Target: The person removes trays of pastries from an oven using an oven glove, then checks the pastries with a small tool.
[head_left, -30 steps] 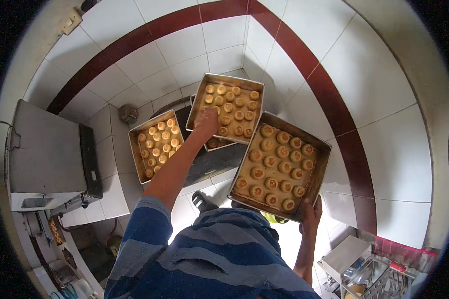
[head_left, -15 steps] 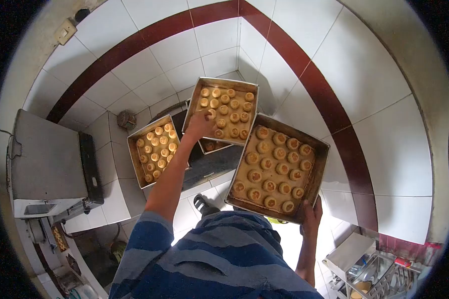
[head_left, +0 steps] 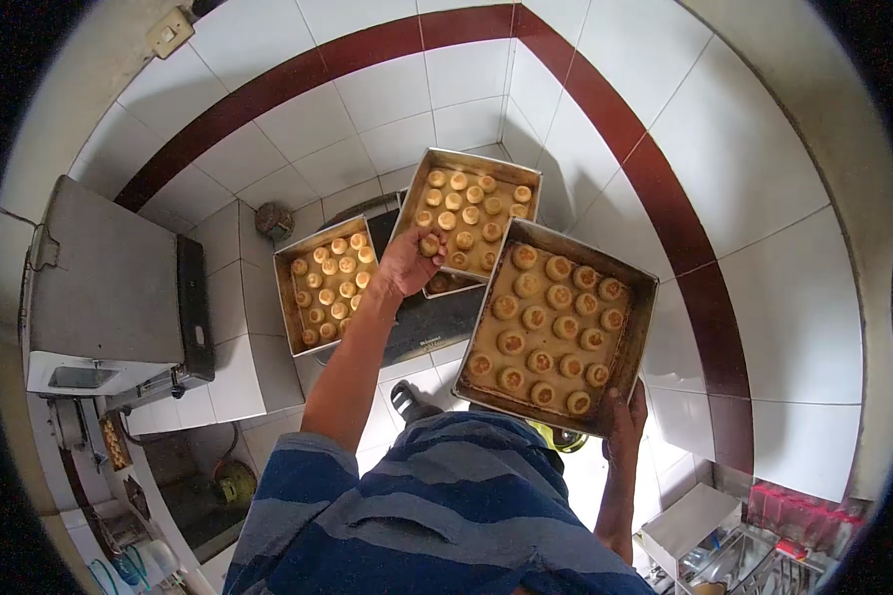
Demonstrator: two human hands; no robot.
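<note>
My left hand (head_left: 410, 263) holds one round golden pastry (head_left: 429, 245) between its fingers, over the lower left part of the back tray (head_left: 481, 164). Rows of similar pastries sit in that tray. With my right hand (head_left: 626, 415) I grip the lower right corner of a large square tray (head_left: 633, 367), held up and filled with browned pastries. Another pastry-filled tray (head_left: 290, 307) lies to the left of my left hand. Part of one more tray (head_left: 446, 286) shows beneath the back tray.
A dark stove-like surface (head_left: 422, 327) lies beneath the trays. At the left stands a grey oven (head_left: 109, 283). White tiled walls (head_left: 774, 307) enclose the corner. A dish rack (head_left: 749, 555) is at the lower right, a green gas cylinder (head_left: 235, 483) at the lower left.
My left hand has lifted a pastry out of the back tray and turned so that the pastry shows. The camera view has shifted slightly, moving the back and left trays rightward.
</note>
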